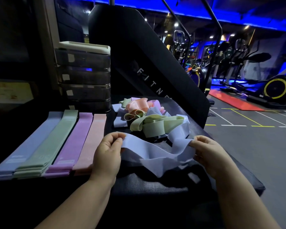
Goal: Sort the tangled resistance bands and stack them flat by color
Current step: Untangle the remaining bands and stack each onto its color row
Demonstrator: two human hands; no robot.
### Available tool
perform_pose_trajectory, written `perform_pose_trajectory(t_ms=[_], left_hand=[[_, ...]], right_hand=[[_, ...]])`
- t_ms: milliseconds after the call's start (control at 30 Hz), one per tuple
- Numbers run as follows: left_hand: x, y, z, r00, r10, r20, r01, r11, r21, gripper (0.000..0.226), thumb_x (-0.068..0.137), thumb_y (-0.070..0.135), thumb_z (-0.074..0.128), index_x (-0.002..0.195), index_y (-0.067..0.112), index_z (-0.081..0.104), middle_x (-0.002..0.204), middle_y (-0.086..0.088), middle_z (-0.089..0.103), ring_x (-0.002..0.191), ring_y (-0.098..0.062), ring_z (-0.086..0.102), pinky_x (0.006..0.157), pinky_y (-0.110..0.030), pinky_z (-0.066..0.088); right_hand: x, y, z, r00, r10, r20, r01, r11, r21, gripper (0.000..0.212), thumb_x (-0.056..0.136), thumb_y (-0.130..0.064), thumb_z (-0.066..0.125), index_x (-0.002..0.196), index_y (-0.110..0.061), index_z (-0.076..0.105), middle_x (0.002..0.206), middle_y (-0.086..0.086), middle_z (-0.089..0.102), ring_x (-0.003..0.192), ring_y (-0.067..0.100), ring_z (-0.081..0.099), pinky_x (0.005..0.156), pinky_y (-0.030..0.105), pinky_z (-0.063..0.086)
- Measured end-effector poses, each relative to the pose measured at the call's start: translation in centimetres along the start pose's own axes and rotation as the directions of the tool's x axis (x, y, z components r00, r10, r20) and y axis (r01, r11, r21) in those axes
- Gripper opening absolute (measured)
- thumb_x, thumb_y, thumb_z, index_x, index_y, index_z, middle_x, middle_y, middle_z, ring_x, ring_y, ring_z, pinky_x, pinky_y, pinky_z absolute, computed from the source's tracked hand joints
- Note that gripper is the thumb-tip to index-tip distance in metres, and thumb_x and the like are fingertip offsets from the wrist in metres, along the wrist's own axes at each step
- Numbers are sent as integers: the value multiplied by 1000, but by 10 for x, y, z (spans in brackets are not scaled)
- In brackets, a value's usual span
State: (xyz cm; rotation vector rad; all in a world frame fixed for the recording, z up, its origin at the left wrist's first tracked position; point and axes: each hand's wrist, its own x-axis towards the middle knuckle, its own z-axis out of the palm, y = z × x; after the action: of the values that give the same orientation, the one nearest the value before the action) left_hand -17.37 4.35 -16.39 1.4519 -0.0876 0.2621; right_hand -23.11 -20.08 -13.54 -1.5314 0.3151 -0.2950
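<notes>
Head view looks down on a black table (155, 184) in a dim gym lit with blue light. Both hands hold one blue band (155, 151) above the table's near edge. The left hand (108, 151) pinches the band's left end between thumb and curled fingers. The right hand (210, 152) pinches its right end the same way. Between them the band sags in loose, twisted folds, and its lower edge droops toward the table.

Just behind the band lies the tangled pile (149, 116), a knot of green, pink, blue and lilac loops, with a green loop on top at the front. To the left of the hands, four flat stacks lie side by side, touching or nearly so and running away from the camera: the blue stack (31, 142) outermost, then the green stack (53, 138), the purple stack (74, 139), and the pink stack (91, 141) nearest the left hand.

Behind the stacks stands a smoky drawer unit (84, 80) with a pale top. A slanted black panel (155, 63) bearing white letters rises behind the pile. Exercise machines (277, 86) and a red mat (234, 100) stand on the floor at far right.
</notes>
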Motion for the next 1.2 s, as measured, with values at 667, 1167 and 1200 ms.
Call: perform_pose_trajectory(t_ms=[667, 1167, 1200], left_hand=[[-14, 5, 3, 904, 76, 421, -256, 885, 389, 11, 83, 30, 74, 91, 32, 66, 87, 10, 65, 78, -5, 59, 65, -9, 46], [-15, 4, 3, 902, 74, 426, -253, 890, 379, 22, 86, 22, 70, 104, 34, 68, 89, 11, 64, 80, -4, 60, 68, -9, 45], [-15, 5, 3, 910, 78, 408, -241, 899, 365, 25, 86, 15, 67, 104, 33, 68, 89, 12, 64, 79, -3, 60, 68, -7, 44]], right_hand=[[-16, 3, 53, 964, -240, 114, 264, 915, -306, 16, 85, -19, 73, 74, -24, 64, 58, -3, 62, 52, 5, 48, 55, 23, 40], [-18, 1, 43, 919, -236, 315, 347, 863, -366, 46, 79, 12, 65, 94, -31, 73, 89, -6, 75, 84, 12, 69, 85, 31, 57], [-17, 3, 43, 921, -270, 282, 365, 851, -377, 45, 79, 11, 65, 90, -32, 73, 86, -5, 76, 82, 12, 69, 86, 32, 57]])
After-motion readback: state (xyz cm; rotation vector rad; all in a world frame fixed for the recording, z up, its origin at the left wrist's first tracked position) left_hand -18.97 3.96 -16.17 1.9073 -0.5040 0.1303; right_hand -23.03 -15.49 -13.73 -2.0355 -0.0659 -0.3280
